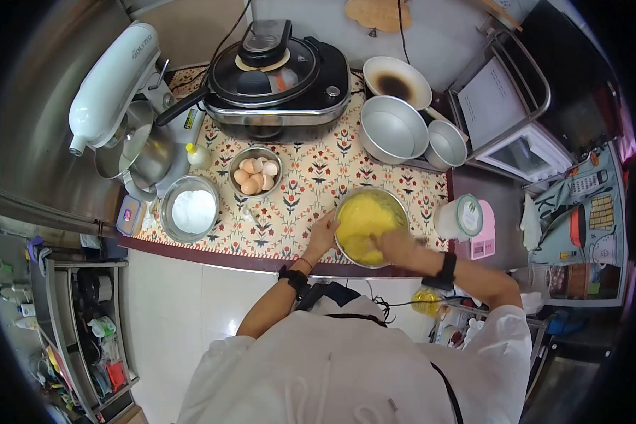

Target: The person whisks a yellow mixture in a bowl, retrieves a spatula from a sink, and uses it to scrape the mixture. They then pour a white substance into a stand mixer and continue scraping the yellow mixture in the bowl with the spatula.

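A metal mixing bowl (401, 201) with yellow batter (364, 215) in it stands near the front edge of the table. My left hand (323, 233) grips the bowl's left side, thumb up by the rim. Over the right part of the bowl, my right hand (399, 247) is closed and smeared by motion, its fingers low at the batter. Whatever tool it holds is too blurred to name. Left of the bowl sit a small metal bowl (278, 185) of eggshells (254, 177) and a larger bowl (165, 220) of white powder or foam (193, 210).
A white stand mixer (113, 88) stands at the back left, beside a lidded electric pan (275, 120). Round cake tins (394, 127) and a stained white bowl (399, 74) occupy the back right. A lidded tub (459, 218) and a pink scale (483, 240) lie to the right.
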Motion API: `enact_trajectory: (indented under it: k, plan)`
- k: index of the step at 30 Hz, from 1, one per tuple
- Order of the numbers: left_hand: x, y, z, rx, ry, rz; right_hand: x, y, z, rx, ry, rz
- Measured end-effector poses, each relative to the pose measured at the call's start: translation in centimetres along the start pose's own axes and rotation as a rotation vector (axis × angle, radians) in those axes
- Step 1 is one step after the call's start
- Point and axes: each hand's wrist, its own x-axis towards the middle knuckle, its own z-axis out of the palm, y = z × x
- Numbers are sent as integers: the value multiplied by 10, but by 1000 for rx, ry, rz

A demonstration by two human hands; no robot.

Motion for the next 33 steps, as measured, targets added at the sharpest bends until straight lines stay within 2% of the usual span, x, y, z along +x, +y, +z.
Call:
enact_trajectory:
  k: [2, 3, 6, 8, 9, 11, 13, 14, 15, 16, 18, 19, 22, 23, 24, 26, 29, 32, 33]
  plan:
    - [3, 5, 4, -69, 11, 1, 28, 34, -9, 100, -38, 152]
    - [6, -5, 5, -127, 39, -5, 42, 52, -7, 108, -40, 295]
    - [3, 5, 5, -87, 107, 53, 21, 1, 18, 138, 127, 202]
    - [24, -22, -1, 107, 131, 181, 3, -6, 9, 98, 50, 97]
    - [21, -39, -2, 210, 126, 224, -2, 5, -16, 89, -59, 63]
    - [2, -16, 3, -5, 103, 68, 4, 40, -21, 128, -141, 171]
    - [4, -5, 5, -100, 108, -1, 15, 35, 15, 81, 7, 278]
    - [13, -16, 5, -31, 116, 73, 18, 26, 26, 59, 82, 322]
    - [22, -38, 3, 48, 117, 134, 9, 2, 13, 63, -5, 269]
    - [22, -37, 2, 125, 117, 196, 4, 2, 4, 63, -3, 153]
    - [9, -14, 2, 63, 71, 87, -14, 8, 1, 76, -14, -66]
    - [1, -2, 4, 31, 46, 34, -5, 24, -5, 21, -136, -81]
    - [4, -8, 7, -51, 90, 38, 24, 45, 3, 126, 103, 349]
    - [11, -15, 7, 19, 115, 86, 28, 29, 36, 86, 93, 271]
    - [18, -30, 5, 98, 133, 125, 20, -7, 26, 18, 55, 252]
    - [18, -29, 1, 140, 125, 132, -2, -29, 10, -65, -13, 41]
    - [2, -8, 7, 26, 61, 49, 1, 17, -20, 32, -140, 59]
    - [5, -5, 7, -10, 80, 46, 33, 40, 1, 94, 77, 312]
    - [0, 10, 6, 11, 90, 48, 34, 15, 13, 17, 34, 340]
